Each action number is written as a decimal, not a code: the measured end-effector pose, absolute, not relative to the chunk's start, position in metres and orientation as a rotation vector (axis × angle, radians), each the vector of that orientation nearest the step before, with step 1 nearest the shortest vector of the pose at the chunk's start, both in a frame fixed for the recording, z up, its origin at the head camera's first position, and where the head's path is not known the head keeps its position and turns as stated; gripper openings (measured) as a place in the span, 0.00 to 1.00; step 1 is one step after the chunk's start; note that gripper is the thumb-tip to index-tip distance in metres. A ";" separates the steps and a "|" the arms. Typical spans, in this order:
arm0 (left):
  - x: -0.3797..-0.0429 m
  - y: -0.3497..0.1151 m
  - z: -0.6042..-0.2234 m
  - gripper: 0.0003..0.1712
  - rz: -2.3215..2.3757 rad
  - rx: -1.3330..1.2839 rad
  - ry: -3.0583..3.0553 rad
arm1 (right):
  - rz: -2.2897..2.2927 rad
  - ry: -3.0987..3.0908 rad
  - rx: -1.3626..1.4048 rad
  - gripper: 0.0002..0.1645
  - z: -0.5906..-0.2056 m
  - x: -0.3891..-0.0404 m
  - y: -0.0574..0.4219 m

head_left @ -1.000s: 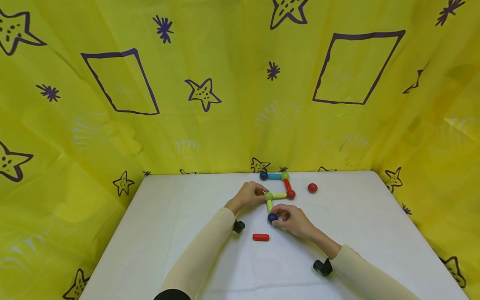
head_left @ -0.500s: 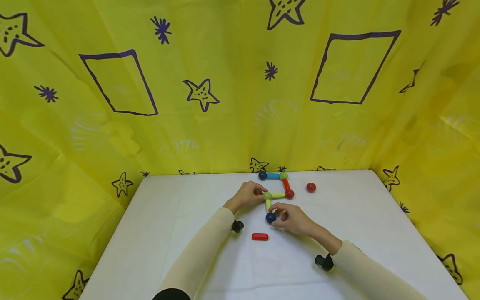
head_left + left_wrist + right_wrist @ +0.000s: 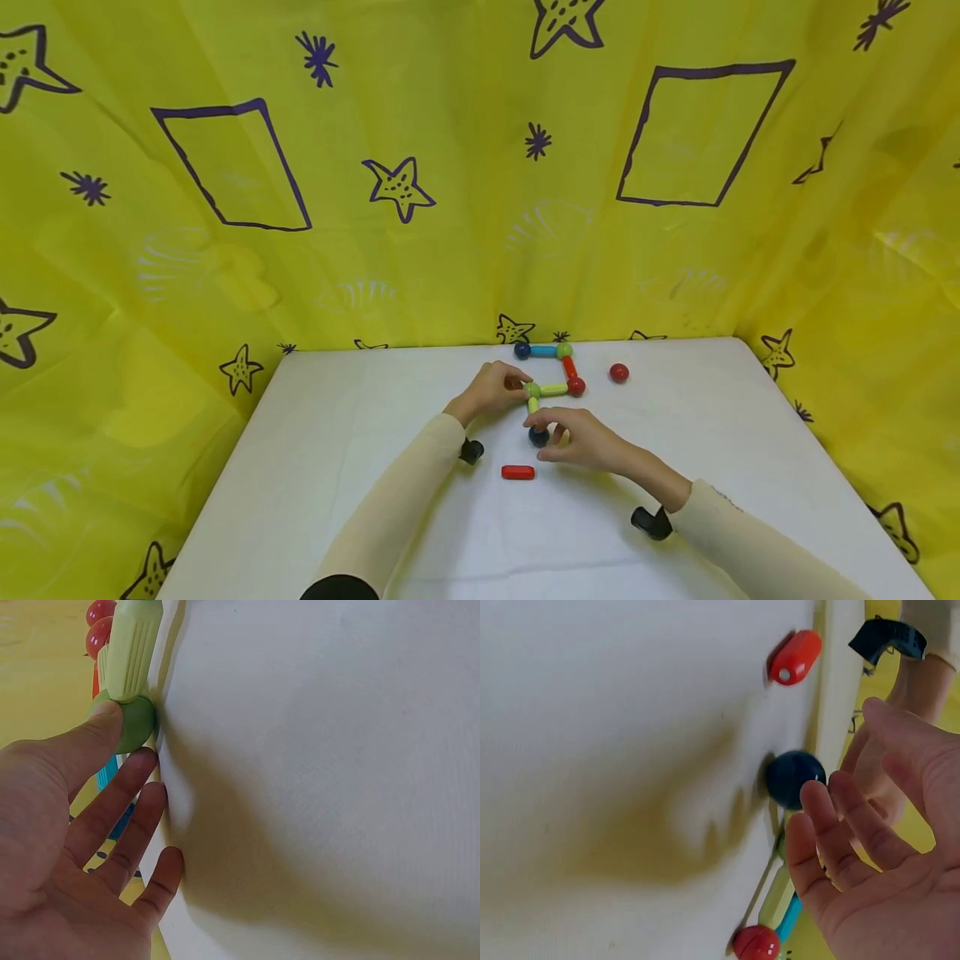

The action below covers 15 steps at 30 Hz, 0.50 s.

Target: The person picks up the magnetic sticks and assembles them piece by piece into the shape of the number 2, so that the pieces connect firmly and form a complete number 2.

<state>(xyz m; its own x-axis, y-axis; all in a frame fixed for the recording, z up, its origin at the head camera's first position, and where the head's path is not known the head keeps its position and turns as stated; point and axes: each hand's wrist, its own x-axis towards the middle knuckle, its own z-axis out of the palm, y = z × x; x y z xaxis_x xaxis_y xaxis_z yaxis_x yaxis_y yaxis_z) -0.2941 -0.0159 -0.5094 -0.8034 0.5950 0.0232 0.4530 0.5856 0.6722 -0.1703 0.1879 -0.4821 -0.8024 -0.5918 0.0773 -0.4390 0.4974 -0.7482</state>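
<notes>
My left hand (image 3: 491, 390) pinches a green ball (image 3: 139, 724) between thumb and forefinger, its other fingers loosely extended. Two yellow-green rods join this ball. One rod (image 3: 533, 405) runs toward me to a dark blue ball (image 3: 795, 780); the other rod (image 3: 554, 389) leads right to a red ball (image 3: 575, 387). Around the dark blue ball my right hand (image 3: 585, 437) is spread, thumb well apart from it. In the right wrist view its fingertips lie close beside that ball; whether they touch it I cannot tell.
From the red ball, a red rod (image 3: 569, 367), green ball (image 3: 564, 351), blue rod (image 3: 543, 351) and dark blue end ball (image 3: 522, 351) continue the chain. A loose red ball (image 3: 618, 372) lies to the right. Nearer me lies a loose red rod (image 3: 517, 472) on the white table (image 3: 337, 467).
My right hand has loosened from the near dark blue ball, its thumb and fingers spreading apart. The left hand keeps its pinch on the green ball. The head view has shifted slightly.
</notes>
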 end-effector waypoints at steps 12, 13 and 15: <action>-0.295 -0.017 -0.509 0.15 1.041 0.894 2.596 | -1.164 2.410 -0.925 0.21 -0.492 -0.154 0.163; -0.295 -0.017 -0.509 0.15 1.040 0.892 2.594 | -1.156 2.410 -0.917 0.20 -0.494 -0.154 0.161; -0.295 -0.017 -0.509 0.15 1.040 0.884 2.591 | -1.133 2.431 -0.914 0.19 -0.497 -0.154 0.158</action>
